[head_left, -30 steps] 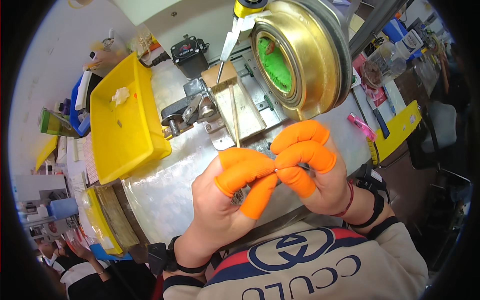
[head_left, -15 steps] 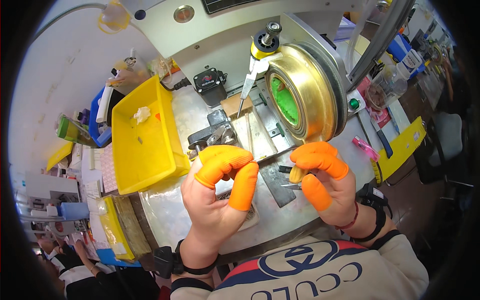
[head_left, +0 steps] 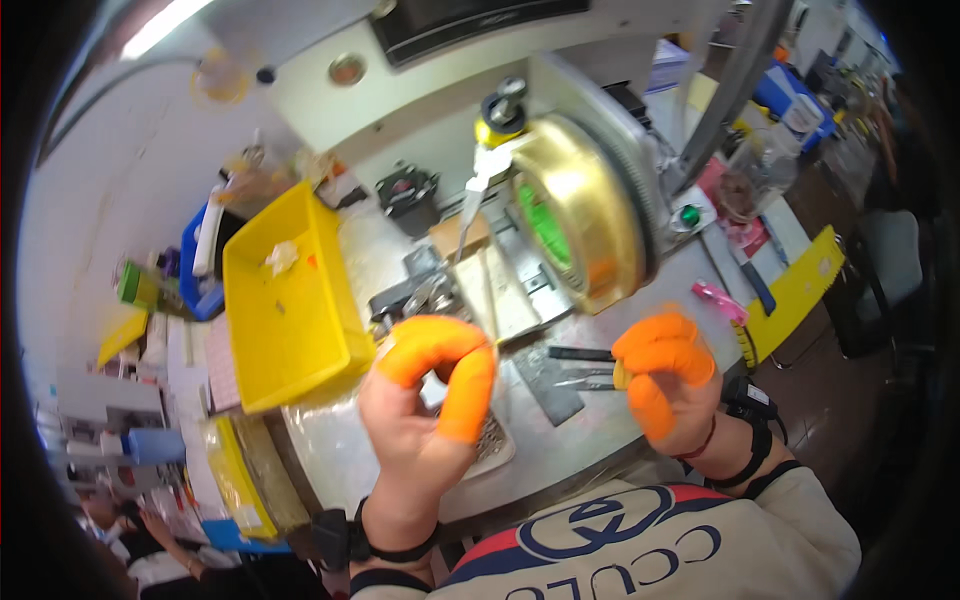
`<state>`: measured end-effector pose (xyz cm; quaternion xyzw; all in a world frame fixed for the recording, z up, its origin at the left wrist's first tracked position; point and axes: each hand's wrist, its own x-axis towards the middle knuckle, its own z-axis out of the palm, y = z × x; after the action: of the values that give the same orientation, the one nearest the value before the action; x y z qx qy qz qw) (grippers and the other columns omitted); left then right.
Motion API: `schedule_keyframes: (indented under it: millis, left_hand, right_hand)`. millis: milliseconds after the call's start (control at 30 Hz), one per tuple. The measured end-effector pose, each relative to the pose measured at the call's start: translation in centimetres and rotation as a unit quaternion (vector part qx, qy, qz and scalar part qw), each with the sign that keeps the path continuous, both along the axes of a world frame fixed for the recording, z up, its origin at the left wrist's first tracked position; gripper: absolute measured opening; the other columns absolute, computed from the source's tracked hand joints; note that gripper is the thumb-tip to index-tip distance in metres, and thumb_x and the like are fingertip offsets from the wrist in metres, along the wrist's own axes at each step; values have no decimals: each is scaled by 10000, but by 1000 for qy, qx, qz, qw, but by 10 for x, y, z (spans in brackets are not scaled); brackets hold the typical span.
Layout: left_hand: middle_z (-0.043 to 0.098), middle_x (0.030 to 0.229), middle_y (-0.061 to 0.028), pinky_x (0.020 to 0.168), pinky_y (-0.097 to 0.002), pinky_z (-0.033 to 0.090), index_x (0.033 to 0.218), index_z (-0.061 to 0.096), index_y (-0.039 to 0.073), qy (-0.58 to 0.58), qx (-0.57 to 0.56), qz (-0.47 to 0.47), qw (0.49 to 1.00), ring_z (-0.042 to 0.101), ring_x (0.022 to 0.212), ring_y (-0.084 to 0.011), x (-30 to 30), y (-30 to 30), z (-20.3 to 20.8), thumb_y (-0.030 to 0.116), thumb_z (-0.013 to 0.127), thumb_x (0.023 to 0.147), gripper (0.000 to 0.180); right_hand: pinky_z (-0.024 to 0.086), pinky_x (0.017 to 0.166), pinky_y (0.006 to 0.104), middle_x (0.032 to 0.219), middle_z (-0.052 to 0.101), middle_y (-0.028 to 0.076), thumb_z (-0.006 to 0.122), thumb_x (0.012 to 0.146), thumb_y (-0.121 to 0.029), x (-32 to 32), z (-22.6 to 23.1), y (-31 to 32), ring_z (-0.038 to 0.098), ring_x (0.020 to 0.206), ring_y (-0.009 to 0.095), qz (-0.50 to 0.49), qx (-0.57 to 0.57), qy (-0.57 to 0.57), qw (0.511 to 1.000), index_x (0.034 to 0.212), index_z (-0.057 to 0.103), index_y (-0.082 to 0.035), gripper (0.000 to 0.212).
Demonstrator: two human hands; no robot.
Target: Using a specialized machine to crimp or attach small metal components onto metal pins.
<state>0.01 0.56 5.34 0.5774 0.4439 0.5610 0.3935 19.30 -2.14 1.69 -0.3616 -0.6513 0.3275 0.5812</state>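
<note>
Two hands in orange finger covers are held up over the metal table (head_left: 560, 455). A tiny yellowish piece (head_left: 620, 375) is pinched by the right hand (head_left: 668, 385). The left hand (head_left: 425, 410) is curled, and nothing is seen in it. The piece probably needs steady fingers near the gold wheel (head_left: 580, 210).

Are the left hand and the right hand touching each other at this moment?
Apart. The head view shows the left hand and the right hand separated, with bare grey worktop and dark tools plainly visible in the gap between them.
</note>
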Motion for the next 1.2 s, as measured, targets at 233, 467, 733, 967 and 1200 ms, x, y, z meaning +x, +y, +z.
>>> schedule_keyframes:
  millis: [233, 467, 733, 967, 1200]
  left_hand:
    - [451, 984, -127, 787, -319, 362, 815, 490, 48, 98, 229, 90, 964, 455, 838, -207, -4, -22, 11, 94, 521, 740, 93]
    - [431, 1075, -145, 878, -354, 315, 836, 505, 35, 135, 250, 114, 952, 427, 957, -225, 14, -36, 27, 52, 485, 724, 115]
    - [514, 940, -110, 782, -295, 377, 835, 552, 28, 103, 222, 24, 969, 485, 872, -217, 29, 8, -2, -36, 612, 676, 181]
    - [534, 907, -101, 768, -278, 393, 857, 575, 15, -10, 134, -60, 989, 519, 846, -195, 40, -1, 7, -48, 621, 685, 189]
    - [541, 894, -96, 749, -274, 398, 853, 583, 23, 56, 195, -40, 978, 520, 828, -195, 24, -11, 10, -47, 627, 681, 191]
  right_hand:
    - [392, 746, 401, 1064, 458, 148, 730, 632, -254, 54, 15, 35, 467, 865, 280, -197, 382, -232, 873, 1206, 341, -89, 713]
    - [423, 737, 347, 890, 590, 102, 574, 766, -118, 106, 38, 93, 563, 835, 201, -196, 161, -492, 833, 1026, 562, -53, 268]
    - [381, 589, 177, 725, 543, 6, 612, 749, -161, 225, 67, -14, 504, 646, 63, -98, -172, -175, 964, 1181, 442, 1, 491]
    - [409, 773, 235, 975, 554, 82, 530, 833, -156, 306, 67, -121, 536, 888, 135, -632, -152, -536, 538, 1200, 444, -38, 395]
    - [389, 835, 370, 968, 573, 109, 666, 675, -117, 92, 91, -27, 535, 907, 245, -232, 285, -411, 835, 934, 582, -35, 284]
